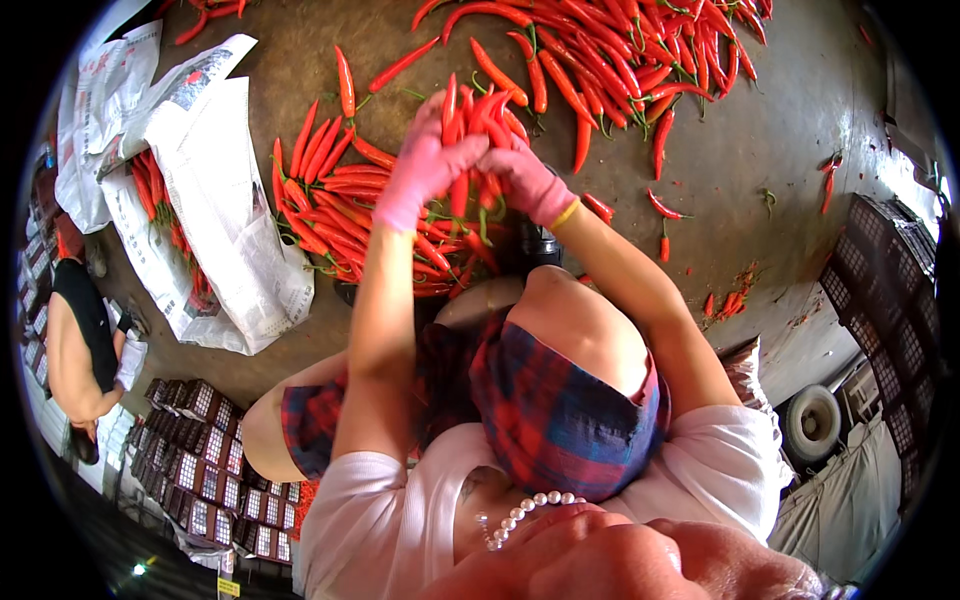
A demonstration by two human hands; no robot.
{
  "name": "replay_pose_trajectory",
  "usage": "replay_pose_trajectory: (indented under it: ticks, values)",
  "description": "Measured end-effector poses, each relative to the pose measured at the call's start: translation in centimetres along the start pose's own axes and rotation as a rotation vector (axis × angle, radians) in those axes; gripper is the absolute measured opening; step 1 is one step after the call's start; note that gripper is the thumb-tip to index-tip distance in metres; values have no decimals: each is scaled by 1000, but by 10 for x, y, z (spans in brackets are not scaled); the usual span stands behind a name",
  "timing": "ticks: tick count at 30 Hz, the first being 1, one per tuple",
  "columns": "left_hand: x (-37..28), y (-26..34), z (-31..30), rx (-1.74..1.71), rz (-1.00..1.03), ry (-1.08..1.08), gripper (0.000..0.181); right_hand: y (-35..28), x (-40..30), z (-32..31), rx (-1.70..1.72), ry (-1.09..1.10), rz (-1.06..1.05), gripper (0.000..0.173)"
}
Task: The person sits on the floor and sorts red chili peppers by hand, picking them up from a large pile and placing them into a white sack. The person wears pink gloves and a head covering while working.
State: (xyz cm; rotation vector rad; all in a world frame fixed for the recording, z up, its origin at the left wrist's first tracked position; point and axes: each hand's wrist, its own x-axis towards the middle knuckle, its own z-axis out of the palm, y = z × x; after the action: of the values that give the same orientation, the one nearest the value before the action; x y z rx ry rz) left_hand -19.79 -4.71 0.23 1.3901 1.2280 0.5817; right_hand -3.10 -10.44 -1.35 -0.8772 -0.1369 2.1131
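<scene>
Both of my hands wear pink gloves and grip one bunch of red chili peppers (480, 120) between them. My left hand (431, 165) has its thumb across the bunch on the left side. On the right side, my right hand (529, 172) closes around the same peppers, whose green stems point down towards me. Below and left of the hands lies a pile of red chilies (345, 217), many of them lined up side by side. A larger loose heap of chilies (622, 60) spreads over the concrete floor beyond.
Left of the pile lies a white printed sack (225, 180), with chilies inside its opening. Stacked plastic crates (202, 465) stand at lower left, near another person (82, 345) bending over. More crates (885, 322) and a wheel (812, 424) are at the right.
</scene>
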Motion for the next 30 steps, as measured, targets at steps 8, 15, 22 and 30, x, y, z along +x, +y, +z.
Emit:
replay_pose_trajectory:
  ticks: [8, 15, 22, 30]
  values:
    - [-18, -25, 17, 158, -127, -201, 70, 17, -26, 7, 139, 141, -174, 62]
    - [-2, -16, 57, -629, -311, 37, 57, -11, 7, -50, -210, 7, -127, 54]
    - [-45, -16, 42, -356, -243, 23, 62, 4, -32, -2, -12, -27, -27, 52]
    - [19, -14, 16, 498, -266, -305, 77, 45, -1, -37, 283, 119, -128, 40]
